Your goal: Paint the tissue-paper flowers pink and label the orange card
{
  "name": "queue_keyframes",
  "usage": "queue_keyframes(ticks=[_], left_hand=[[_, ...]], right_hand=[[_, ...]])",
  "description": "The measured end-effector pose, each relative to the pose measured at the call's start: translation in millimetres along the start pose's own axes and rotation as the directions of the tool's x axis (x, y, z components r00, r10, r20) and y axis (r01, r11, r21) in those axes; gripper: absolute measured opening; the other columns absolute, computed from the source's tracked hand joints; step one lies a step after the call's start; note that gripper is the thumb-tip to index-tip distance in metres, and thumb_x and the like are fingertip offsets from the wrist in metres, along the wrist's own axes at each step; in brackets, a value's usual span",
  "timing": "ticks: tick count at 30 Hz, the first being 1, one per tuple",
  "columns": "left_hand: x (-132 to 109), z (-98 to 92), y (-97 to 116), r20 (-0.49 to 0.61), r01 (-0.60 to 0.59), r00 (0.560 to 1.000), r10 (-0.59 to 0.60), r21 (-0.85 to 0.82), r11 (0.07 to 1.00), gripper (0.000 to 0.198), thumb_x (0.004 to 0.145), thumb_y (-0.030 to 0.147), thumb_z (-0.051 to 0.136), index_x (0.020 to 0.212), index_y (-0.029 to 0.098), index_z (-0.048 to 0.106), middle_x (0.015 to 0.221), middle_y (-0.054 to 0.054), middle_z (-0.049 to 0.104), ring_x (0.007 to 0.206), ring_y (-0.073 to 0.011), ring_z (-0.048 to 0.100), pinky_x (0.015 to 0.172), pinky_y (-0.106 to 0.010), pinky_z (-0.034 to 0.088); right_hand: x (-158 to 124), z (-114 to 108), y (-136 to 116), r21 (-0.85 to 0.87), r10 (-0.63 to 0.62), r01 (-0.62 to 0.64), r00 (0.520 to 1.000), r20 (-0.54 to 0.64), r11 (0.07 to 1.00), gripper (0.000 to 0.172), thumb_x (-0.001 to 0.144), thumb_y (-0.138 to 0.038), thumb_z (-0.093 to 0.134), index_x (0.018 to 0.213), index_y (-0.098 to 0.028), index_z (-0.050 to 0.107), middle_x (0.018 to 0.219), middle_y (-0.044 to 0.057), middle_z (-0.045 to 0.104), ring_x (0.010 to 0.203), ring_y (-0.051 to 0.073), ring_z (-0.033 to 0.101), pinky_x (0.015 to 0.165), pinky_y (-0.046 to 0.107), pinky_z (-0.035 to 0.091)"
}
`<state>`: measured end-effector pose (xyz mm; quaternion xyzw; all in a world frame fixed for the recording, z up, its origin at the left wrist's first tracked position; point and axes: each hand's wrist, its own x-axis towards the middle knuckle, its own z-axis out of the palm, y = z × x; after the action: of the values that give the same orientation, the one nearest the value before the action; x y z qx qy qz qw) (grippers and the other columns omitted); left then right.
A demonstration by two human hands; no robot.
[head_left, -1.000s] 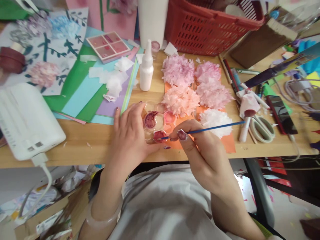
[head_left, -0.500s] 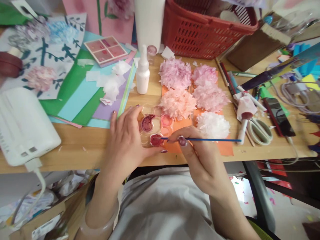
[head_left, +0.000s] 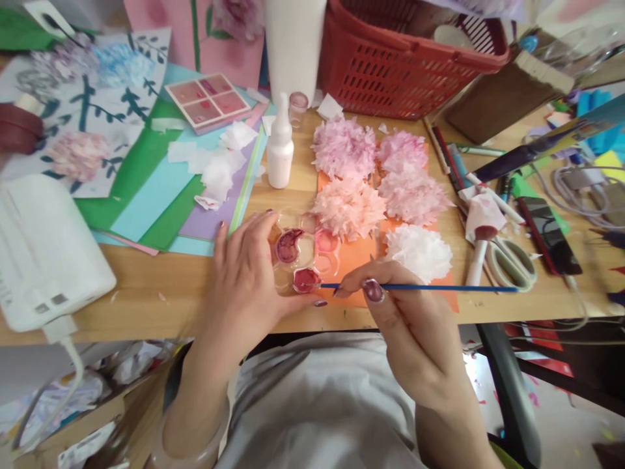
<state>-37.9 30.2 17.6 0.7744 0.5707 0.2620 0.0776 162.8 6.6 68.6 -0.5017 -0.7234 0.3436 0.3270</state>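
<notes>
Lying between half-spread left hand point(head_left: 248, 277) holding its edge and right hand point(head_left: 415, 329) pinching blue brush point(head_left: 452, 288): clear palette point(head_left: 306, 251).

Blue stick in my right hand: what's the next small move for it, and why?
Probably nudge the blue stick left into the red well: its tip is at that well's right edge, the right hand grips it, and the left hand holds the clear palette.

Palette point(head_left: 306, 250): left side hidden from us by the left hand point(head_left: 247, 277). Power bank point(head_left: 49, 254): cut by left edge; lettering unreadable to us. Red basket point(head_left: 385, 81): top cropped.
</notes>
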Motion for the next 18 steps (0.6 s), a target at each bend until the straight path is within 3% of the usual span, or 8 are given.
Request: queue_keyframes(ticks=[7,12,18], left_hand=[[-0.6,2.8,-1.8,-0.035,-0.011,0.999,0.011,-0.002,1.000,0.112,0.058,0.063,0.085,0.142,0.012,0.031,0.138,-0.024,0.055,0.133,-0.0402,0.049,0.117,-0.064,0.028],[-0.7,2.3,-0.7,-0.048,-0.024,0.999,0.024,0.005,1.000,0.110,0.061,0.065,0.082,0.142,0.011,0.031,0.138,-0.025,0.055,0.131,-0.0397,0.050,0.117,-0.063,0.028],[-0.9,2.9,-2.1,-0.037,-0.024,0.999,0.025,0.016,1.000,0.108,0.063,0.064,0.081,0.143,0.012,0.030,0.140,-0.024,0.054,0.133,-0.0389,0.049,0.117,-0.061,0.027]], right_hand=[[5.0,2.9,3.7,-0.080,-0.044,0.044,0.999,0.002,0.996,0.018,0.102,-0.015,0.041,0.100,-0.020,0.058,0.091,0.003,0.063,0.086,0.014,0.059,0.076,0.027,0.045],[7.5,8.0,0.9,-0.056,-0.075,0.077,0.997,0.030,0.995,0.017,0.101,-0.014,0.044,0.095,-0.020,0.059,0.086,0.000,0.064,0.079,0.011,0.060,0.071,0.024,0.046],[13.4,18.8,7.5,-0.173,-0.059,0.028,0.983,-0.175,0.984,0.013,0.099,-0.017,0.053,0.090,-0.018,0.062,0.078,0.000,0.066,0.070,0.012,0.062,0.064,0.023,0.045]])
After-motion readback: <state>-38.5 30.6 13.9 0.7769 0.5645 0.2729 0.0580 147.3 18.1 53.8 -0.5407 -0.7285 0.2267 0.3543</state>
